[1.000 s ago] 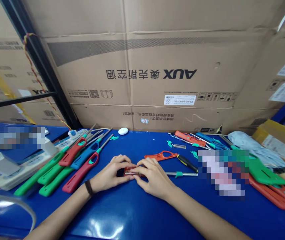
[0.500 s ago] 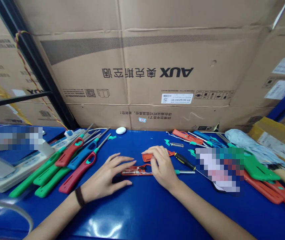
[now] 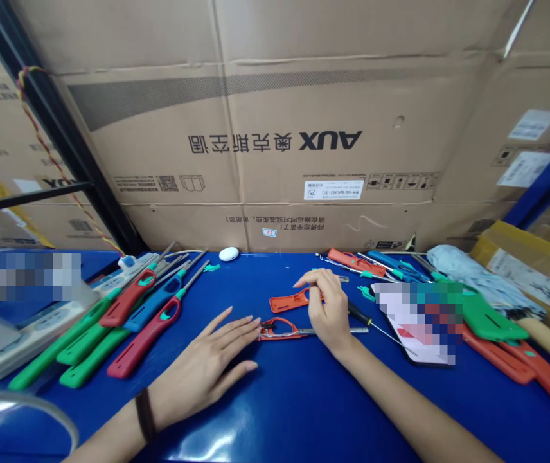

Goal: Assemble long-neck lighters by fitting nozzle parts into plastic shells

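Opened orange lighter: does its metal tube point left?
No, the metal tube extends right from the opened orange lighter, partly behind the right hand.

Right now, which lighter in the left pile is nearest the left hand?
The pinkish-red lighter, lying rightmost there. The blue lighter, other red lighter and green lighters lie farther from the left hand.

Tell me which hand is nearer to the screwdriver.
Right. The right hand is just left of the screwdriver, hiding part of its handle. The left hand is much farther left, its fingertips at the opened orange lighter.
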`<move>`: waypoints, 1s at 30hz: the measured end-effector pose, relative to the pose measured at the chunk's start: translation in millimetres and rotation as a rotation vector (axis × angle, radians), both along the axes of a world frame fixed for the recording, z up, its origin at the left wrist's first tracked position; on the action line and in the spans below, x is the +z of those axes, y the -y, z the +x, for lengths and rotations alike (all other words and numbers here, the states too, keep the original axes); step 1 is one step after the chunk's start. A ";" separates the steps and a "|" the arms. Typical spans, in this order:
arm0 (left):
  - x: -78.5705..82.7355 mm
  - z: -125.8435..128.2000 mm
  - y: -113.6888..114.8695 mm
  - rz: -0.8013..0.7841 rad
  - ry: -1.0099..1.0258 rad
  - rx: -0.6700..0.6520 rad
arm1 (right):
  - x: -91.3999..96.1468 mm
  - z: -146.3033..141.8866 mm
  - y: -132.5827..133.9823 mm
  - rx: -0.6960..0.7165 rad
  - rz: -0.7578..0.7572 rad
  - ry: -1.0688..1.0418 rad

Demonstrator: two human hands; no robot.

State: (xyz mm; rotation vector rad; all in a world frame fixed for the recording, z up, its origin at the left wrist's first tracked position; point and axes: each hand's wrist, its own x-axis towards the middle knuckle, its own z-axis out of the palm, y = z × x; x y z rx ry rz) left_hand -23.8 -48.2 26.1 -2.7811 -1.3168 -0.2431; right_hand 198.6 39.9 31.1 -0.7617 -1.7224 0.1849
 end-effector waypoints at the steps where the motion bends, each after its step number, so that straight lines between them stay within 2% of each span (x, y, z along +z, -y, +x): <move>1: -1.2 4.5 -0.2 0.012 0.005 -0.002 | -1.3 -0.4 0.1 0.009 0.012 0.014; 6: -8.1 26.1 -1.8 0.056 -0.040 -0.041 | -6.3 -4.9 2.5 0.058 0.073 0.111; 12: -5.1 36.6 -6.2 0.148 -0.064 -0.051 | -8.6 -7.0 3.3 0.084 0.072 0.139; 16: 0.8 41.4 -6.2 0.096 0.039 -0.022 | -9.8 -6.4 2.5 0.097 0.071 0.163; 19: 9.9 40.1 -7.7 0.008 0.054 -0.047 | -9.7 -5.8 2.7 0.099 0.065 0.185; 22: 20.8 29.3 -21.5 -0.068 0.097 -0.068 | -9.6 -5.1 3.1 0.103 0.060 0.203; 24: 25.7 13.8 -41.6 -0.067 0.129 0.003 | -9.6 -4.8 3.1 0.102 0.063 0.209; 26: 27.2 -8.5 -68.2 -0.014 0.083 0.187 | -9.5 -4.3 2.6 0.101 0.071 0.214; 28: 25.4 -33.8 -95.2 0.078 0.020 0.440 | -9.3 -3.5 1.3 0.102 0.084 0.219; 30: 21.5 -56.6 -116.4 0.135 0.017 0.582 | -8.9 -2.3 -0.8 0.092 0.096 0.223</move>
